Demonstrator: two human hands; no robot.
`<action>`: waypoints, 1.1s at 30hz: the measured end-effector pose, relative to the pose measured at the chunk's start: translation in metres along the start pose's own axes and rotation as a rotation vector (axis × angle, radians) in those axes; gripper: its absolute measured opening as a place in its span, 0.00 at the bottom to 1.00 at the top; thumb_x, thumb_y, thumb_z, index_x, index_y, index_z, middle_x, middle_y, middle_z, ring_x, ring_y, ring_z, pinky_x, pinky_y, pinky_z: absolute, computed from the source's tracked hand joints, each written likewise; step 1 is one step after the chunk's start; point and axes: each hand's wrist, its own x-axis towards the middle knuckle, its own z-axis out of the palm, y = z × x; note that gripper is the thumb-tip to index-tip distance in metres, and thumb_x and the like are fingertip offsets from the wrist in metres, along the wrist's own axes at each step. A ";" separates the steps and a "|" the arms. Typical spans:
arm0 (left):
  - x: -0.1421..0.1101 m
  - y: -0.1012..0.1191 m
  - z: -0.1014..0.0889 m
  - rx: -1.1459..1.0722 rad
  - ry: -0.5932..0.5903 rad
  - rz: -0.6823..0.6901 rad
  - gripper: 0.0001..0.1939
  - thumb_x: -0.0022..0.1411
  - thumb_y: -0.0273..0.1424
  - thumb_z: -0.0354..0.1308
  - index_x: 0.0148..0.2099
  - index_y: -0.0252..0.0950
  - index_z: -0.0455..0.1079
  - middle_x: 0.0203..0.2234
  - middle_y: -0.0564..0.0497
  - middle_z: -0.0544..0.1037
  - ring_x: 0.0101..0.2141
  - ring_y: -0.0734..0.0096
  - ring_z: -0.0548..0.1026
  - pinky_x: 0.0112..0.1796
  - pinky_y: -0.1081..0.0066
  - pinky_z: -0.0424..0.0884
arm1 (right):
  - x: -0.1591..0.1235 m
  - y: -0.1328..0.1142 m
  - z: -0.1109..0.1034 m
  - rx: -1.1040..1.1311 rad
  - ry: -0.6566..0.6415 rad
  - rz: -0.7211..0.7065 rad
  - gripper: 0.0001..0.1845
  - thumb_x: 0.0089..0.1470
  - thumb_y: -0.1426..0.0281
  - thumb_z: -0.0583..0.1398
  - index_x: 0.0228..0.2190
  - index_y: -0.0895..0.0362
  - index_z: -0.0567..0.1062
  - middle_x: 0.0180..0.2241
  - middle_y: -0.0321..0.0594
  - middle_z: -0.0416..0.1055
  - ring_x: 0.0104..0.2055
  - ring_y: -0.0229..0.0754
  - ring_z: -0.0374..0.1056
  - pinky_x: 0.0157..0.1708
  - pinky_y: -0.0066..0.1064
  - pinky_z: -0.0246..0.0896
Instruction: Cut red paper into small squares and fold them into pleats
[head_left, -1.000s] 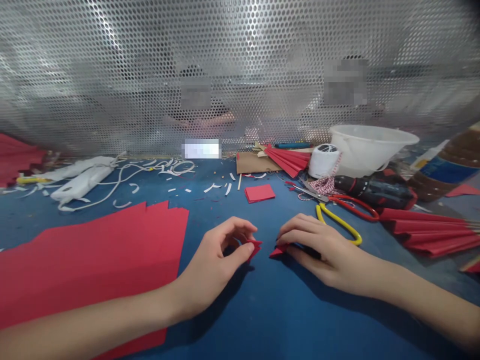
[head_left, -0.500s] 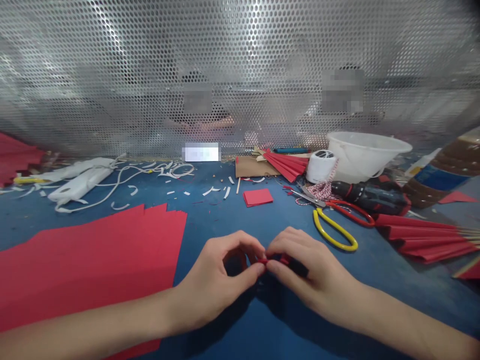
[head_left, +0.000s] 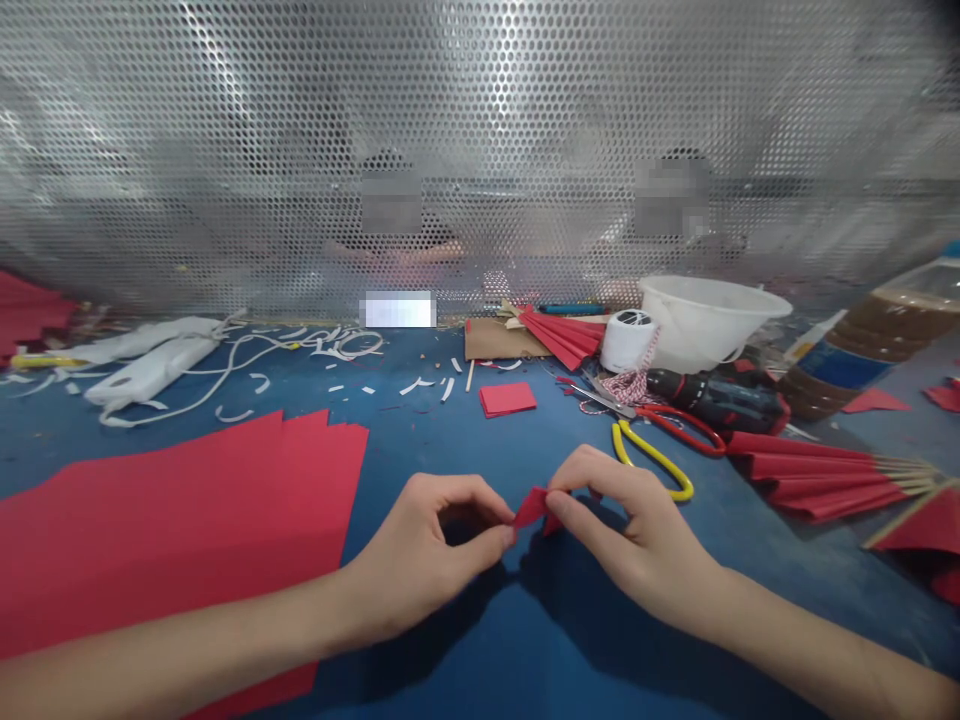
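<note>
A small folded piece of red paper (head_left: 534, 506) sits just above the blue table (head_left: 480, 640), pinched from both sides. My left hand (head_left: 427, 560) grips its left end between thumb and forefinger. My right hand (head_left: 626, 540) pinches its right end, fingers curled. A large stack of red paper sheets (head_left: 165, 530) lies at my left, close to my left forearm. A small red paper pad (head_left: 508, 398) lies further back in the middle.
Yellow and red handled scissors (head_left: 656, 455) lie just beyond my right hand. Behind are a twine spool (head_left: 626, 342), white bowl (head_left: 709, 320), black drill (head_left: 712, 398), a bottle (head_left: 862, 350), folded red fans (head_left: 817, 480), white scraps (head_left: 225, 370). A perforated metal screen (head_left: 480, 150) closes the back.
A second ago each hand held a separate red bit, apart. They came together, and now both pinch one small red piece, raised slightly. The view has shifted a little to the right.
</note>
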 end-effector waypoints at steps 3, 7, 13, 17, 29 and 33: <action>-0.001 0.003 -0.003 0.006 -0.101 -0.010 0.06 0.61 0.29 0.61 0.39 0.34 0.78 0.29 0.50 0.80 0.30 0.69 0.76 0.33 0.73 0.71 | 0.001 0.001 0.001 0.026 -0.064 0.065 0.11 0.66 0.67 0.57 0.33 0.54 0.76 0.31 0.37 0.73 0.34 0.39 0.68 0.35 0.30 0.61; -0.001 0.005 -0.006 0.055 -0.200 -0.001 0.08 0.62 0.29 0.58 0.34 0.33 0.78 0.24 0.51 0.79 0.26 0.71 0.74 0.29 0.74 0.68 | 0.000 0.003 0.001 0.020 -0.115 0.092 0.13 0.66 0.65 0.57 0.32 0.55 0.76 0.30 0.36 0.72 0.32 0.38 0.67 0.33 0.30 0.60; -0.003 0.004 -0.007 0.035 -0.203 0.026 0.12 0.64 0.36 0.59 0.36 0.32 0.79 0.24 0.50 0.78 0.25 0.73 0.72 0.27 0.74 0.66 | -0.001 0.004 0.000 0.043 -0.173 0.105 0.13 0.66 0.64 0.57 0.31 0.55 0.75 0.29 0.35 0.71 0.31 0.36 0.65 0.32 0.29 0.59; -0.005 0.004 -0.007 0.012 -0.197 0.055 0.11 0.64 0.36 0.60 0.36 0.32 0.77 0.25 0.49 0.79 0.25 0.73 0.72 0.28 0.75 0.67 | -0.001 0.005 0.000 0.021 -0.184 0.116 0.14 0.66 0.62 0.57 0.31 0.55 0.75 0.29 0.34 0.70 0.30 0.37 0.64 0.32 0.29 0.58; -0.003 -0.001 0.000 0.109 -0.088 -0.015 0.16 0.65 0.35 0.57 0.27 0.32 0.74 0.18 0.51 0.77 0.17 0.77 0.69 0.20 0.78 0.63 | 0.000 0.005 -0.002 -0.020 -0.012 0.174 0.15 0.66 0.61 0.56 0.30 0.55 0.73 0.28 0.33 0.69 0.30 0.37 0.63 0.31 0.29 0.56; -0.010 -0.002 0.002 0.312 0.081 0.320 0.14 0.62 0.26 0.57 0.22 0.33 0.68 0.14 0.56 0.69 0.16 0.81 0.63 0.19 0.77 0.58 | 0.007 0.020 -0.004 -0.059 0.154 0.363 0.18 0.66 0.57 0.55 0.29 0.55 0.72 0.25 0.32 0.64 0.27 0.37 0.58 0.26 0.29 0.51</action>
